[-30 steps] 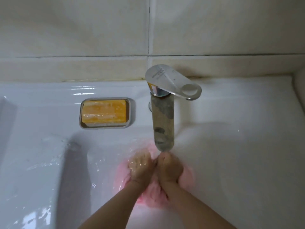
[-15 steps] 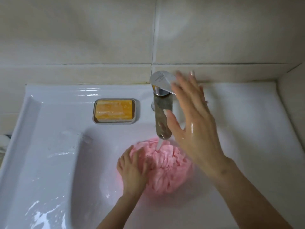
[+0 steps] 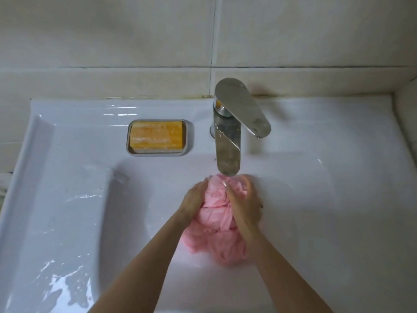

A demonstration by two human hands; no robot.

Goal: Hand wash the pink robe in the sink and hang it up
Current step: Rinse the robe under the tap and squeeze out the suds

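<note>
The pink robe (image 3: 216, 213) lies bunched into a wet ball in the white sink (image 3: 67, 199), just under the metal tap spout (image 3: 228, 154). My left hand (image 3: 194, 199) grips the bundle's left side. My right hand (image 3: 244, 204) grips its right side, fingers curled over the top. More pink cloth spreads below my wrists. No water stream shows clearly under the spout.
An orange soap bar (image 3: 156, 136) sits in a grey dish (image 3: 189, 141) on the sink ledge left of the tap. The tap lever (image 3: 242, 109) points toward the right front. Tiled wall (image 3: 135, 41) behind; water puddles lie on the left ledge.
My right hand left the tap lever and came back down onto the robe. The lever now points forward-right and lower. Both hands squeeze the bundle again.
</note>
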